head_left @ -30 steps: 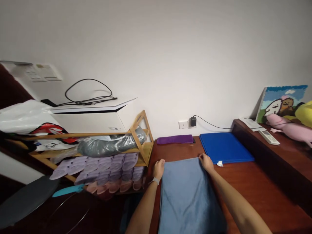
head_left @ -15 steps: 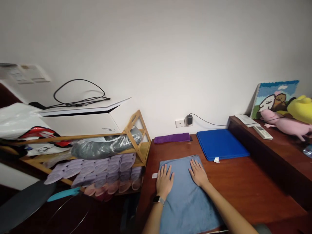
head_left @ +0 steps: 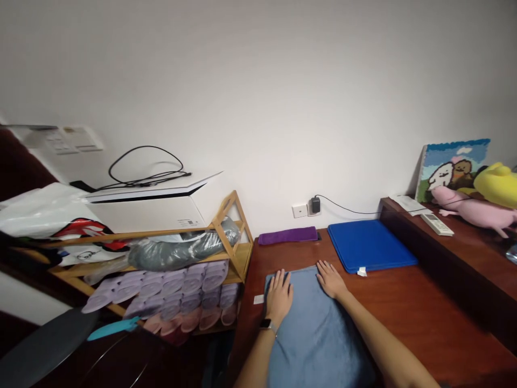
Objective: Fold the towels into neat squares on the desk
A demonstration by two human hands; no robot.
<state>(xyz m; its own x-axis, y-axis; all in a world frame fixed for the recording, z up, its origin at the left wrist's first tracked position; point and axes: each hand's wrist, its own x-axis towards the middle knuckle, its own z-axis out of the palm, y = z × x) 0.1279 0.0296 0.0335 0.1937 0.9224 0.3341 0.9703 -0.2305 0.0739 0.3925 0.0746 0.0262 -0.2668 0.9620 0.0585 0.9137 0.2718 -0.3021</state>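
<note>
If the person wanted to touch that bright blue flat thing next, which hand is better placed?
Probably the right hand: it rests on the grey-blue cloth, on the side nearer the bright blue thing. The left hand rests toward the cloth's other side, farther away.

On your left wrist [head_left: 277,319] you wear a pale grey-banded watch [head_left: 267,324] with a dark, rounded rectangular face. Your forearms [head_left: 379,330] and hands [head_left: 279,298] are bare.

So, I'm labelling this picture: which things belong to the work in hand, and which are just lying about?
Likely in use:
- left hand
- right hand
- grey-blue cloth
- table

Seemingly lying about:
- purple cloth
- blue pad
- remote
- pink toy
- slippers
- box
</note>
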